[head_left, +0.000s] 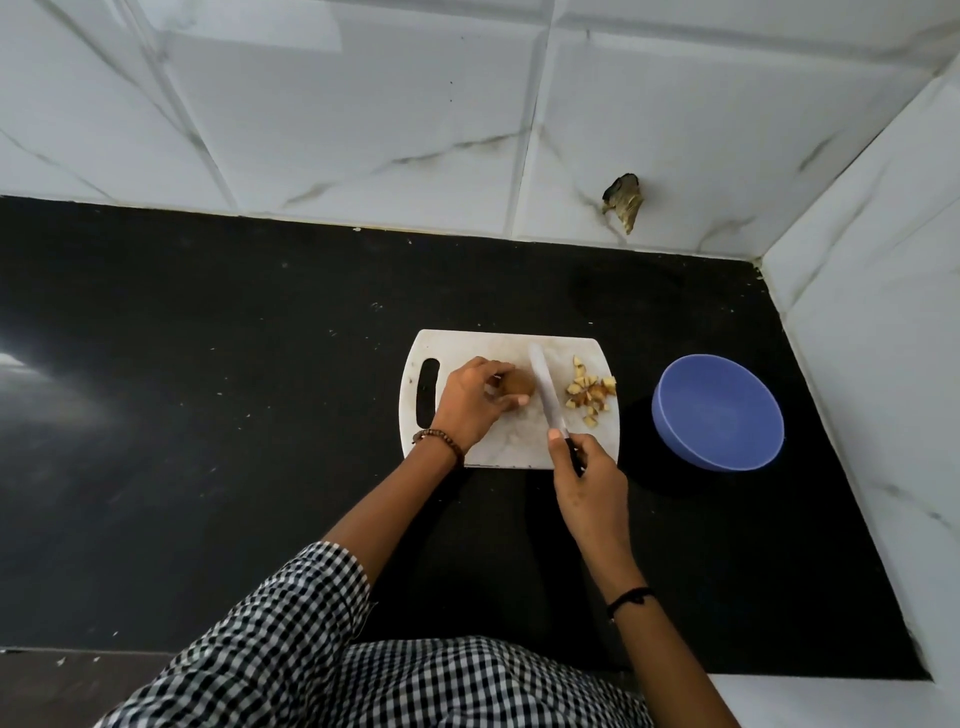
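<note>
The person wears a black-and-white gingham-checked fabric shirt (395, 686); its left sleeve (291, 603) ends near the elbow. A brown round-bead bracelet (441, 441) encircles the wrist of the left hand (470, 402). A thin black cord band (629, 598) encircles the wrist of the right hand (587, 486).

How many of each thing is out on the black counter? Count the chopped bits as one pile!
Board: 1
Knife: 1
Bowl: 1
Whole potato: 1
Pile of bits: 1
Total: 5
</note>
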